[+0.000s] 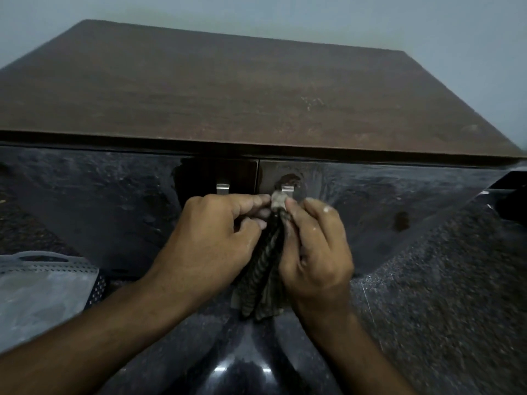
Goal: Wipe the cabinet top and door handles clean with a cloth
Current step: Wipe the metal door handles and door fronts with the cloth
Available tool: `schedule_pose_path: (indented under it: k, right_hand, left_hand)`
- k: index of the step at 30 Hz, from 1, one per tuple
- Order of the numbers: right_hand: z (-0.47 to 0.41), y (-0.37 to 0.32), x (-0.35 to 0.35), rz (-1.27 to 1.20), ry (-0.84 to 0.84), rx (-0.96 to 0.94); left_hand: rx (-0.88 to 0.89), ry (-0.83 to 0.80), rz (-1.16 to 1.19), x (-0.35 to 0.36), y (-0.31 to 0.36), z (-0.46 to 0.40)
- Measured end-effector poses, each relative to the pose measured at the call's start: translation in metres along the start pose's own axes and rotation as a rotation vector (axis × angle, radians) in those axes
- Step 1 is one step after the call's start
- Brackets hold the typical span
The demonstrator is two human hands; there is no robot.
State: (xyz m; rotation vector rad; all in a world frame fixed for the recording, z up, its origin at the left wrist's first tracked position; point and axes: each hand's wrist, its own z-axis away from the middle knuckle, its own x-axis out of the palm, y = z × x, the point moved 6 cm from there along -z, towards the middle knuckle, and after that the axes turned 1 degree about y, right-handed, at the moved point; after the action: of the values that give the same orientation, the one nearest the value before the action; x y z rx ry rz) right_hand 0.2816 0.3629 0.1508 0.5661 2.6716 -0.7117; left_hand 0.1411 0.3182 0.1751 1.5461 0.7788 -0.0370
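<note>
The main risk is judged to lie at the right handle (287,190): only a small bunched part of the cloth (263,269) is pressed against it, so the metal could be left half-wiped if the fold slips off between the fingertips. The long tail of cloth hanging down the door (385,201) could also be caught or dragged, smearing dust back onto the glossy front. The left handle (223,188) is left bare, just beside the left hand, and could be passed over. Pale specks are seen on the top (228,104) near its right edge, so that surface may need more wiping as well; this is a judgement only.

Going left to right: a pale perforated bag (42,283) is seen low at the left, apart from the work. The left hand (211,235) is curled, its fingertips pinching the cloth's upper end just under the front edge of the top. The cloth is held between both hands at the middle of the cabinet front, where the two doors meet. The right hand (316,243) is likewise curled, its thumb and fingers gripping the cloth and pressing it to the right handle's lower end. Neither hand is relaxed.
</note>
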Motion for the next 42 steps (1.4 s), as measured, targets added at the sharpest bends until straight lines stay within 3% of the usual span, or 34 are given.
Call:
schedule_pose_path:
  k: [7,12,16,20,24,31,35,39,42]
  right_hand:
    - [-0.021,-0.004,0.002,-0.039,0.119,0.019]
    - [0.002,0.000,-0.004,-0.032,0.055,0.016]
    - [-0.019,0.005,-0.010,-0.018,0.100,0.092]
    - [-0.030,-0.014,0.000,0.030,0.018,0.029]
    - [-0.035,0.003,-0.013,-0.085,0.007,0.160]
    - [-0.038,-0.006,-0.002,-0.020,-0.108,0.010]
    - [-0.036,-0.001,-0.009,0.005,-0.045,0.029]
    - [-0.034,-0.014,0.007,-0.006,-0.071,-0.066]
    - [-0.020,0.004,-0.007,-0.019,0.007,-0.006]
  left_hand:
    - [0.017,-0.011,0.002,-0.001,-0.001,0.000]
    - [0.029,-0.001,0.014,-0.005,0.000,0.001]
    - [0.051,0.020,0.015,-0.004,0.003,-0.001]
    - [0.069,0.083,-0.009,-0.008,0.008,0.001]
    - [0.068,0.122,0.013,-0.011,0.009,0.000]
    - [0.111,0.138,0.004,-0.013,0.013,0.000]
    - [0.110,0.125,0.008,-0.014,0.014,0.002]
    - [0.087,0.155,-0.006,-0.017,0.013,-0.001]
    - [0.084,0.120,-0.002,-0.014,0.015,0.002]
